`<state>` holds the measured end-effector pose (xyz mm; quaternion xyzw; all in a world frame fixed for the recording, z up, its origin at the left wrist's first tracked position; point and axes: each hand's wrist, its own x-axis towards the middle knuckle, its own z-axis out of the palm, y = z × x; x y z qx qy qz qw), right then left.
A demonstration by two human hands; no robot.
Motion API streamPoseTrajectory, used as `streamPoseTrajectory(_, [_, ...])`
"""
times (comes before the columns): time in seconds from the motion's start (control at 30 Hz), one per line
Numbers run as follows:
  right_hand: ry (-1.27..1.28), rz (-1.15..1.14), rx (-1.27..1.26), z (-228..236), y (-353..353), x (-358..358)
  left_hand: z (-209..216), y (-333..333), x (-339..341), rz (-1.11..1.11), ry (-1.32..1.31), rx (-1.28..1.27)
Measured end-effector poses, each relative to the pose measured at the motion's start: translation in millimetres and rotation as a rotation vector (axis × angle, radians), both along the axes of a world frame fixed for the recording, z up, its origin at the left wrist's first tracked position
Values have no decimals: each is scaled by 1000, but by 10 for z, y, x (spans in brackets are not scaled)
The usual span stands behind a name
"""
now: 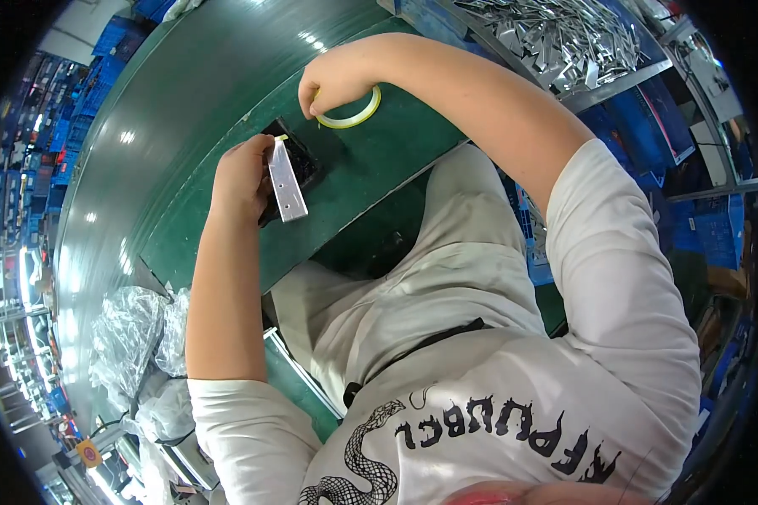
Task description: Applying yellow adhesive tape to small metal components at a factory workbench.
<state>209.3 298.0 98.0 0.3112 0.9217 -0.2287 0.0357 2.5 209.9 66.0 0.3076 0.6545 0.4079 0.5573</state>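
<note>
My left hand [244, 172] is closed on one end of a flat silver metal strip [288, 187] with small holes near its free end. A small yellow-green patch of tape [280, 138] shows at the strip's held end. Beneath the strip lies a black, box-like object [304, 160], partly covered by the hand and the strip. Further right and beyond, my right hand [337, 77] is closed on a ring-shaped roll of yellow-edged tape [358, 115]. Its fingertips point down beside the roll, apart from the metal strip.
A green work surface [375, 160] borders a curved shiny conveyor [118, 160] on the left. At the upper right stands a bin of loose metal parts [564, 42]. Crumpled clear plastic bags [135, 337] lie at the lower left, and blue crates [101, 59] line the far left.
</note>
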Motion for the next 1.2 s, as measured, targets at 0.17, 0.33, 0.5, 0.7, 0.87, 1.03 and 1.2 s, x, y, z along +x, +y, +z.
streamPoseTrajectory(0.17, [279, -105, 246, -324, -260, 67, 223, -405, 110, 65, -149, 184])
streamPoseTrajectory(0.33, [239, -41, 465, -878, -690, 303, 174, -902, 128, 0, -328, 265])
streamPoseTrajectory(0.5, [504, -143, 571, -863, -1211, 499, 4, -1404, 131, -39, -102, 578])
streamPoseTrajectory(0.7, [775, 23, -182, -868, -2161, 505, -10, -1716, 531, -412, 133, 715])
streamPoseTrajectory(0.87, [821, -10, -520, -1008, -2285, 555, -231, -1488, 811, -881, 313, 1134])
streamPoseTrajectory(1.03, [356, -102, 66, -980, -2183, 1566, -87, -1740, 543, -930, 603, 895])
streamPoseTrajectory(1.2, [-257, -586, 240, -675, -2559, 2684, -231, -1866, 67, -706, 704, 681])
